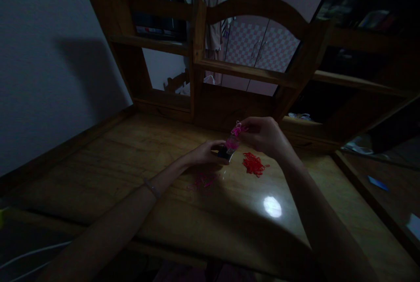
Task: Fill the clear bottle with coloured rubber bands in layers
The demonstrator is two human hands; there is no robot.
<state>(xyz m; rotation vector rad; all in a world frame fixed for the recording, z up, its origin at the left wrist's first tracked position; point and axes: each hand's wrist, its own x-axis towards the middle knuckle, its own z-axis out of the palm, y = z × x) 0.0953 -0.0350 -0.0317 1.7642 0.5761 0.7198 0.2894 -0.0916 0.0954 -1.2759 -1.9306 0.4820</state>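
Note:
My left hand point(208, 153) is closed around a small clear container point(232, 145) with a dark label, held tilted just above the tabletop. Pink strands show inside its upper part. At its mouth, my right hand point(262, 135) pinches a bunch of thin pink loops point(237, 128) that look like small rubber bands. To the right of the container, a pile of red loops point(254, 164) of similar shape lies on the wood. Some loose pink loops point(205, 180) are scattered nearer to me, in shadow below my left hand.
The wooden desk point(138, 155) has a raised shelf unit point(243, 69) along its back and a wall on the left. A bright round reflection shows on the desktop. Past the right edge lie a blue card-like item point(377, 183) and a white sheet point(414, 225).

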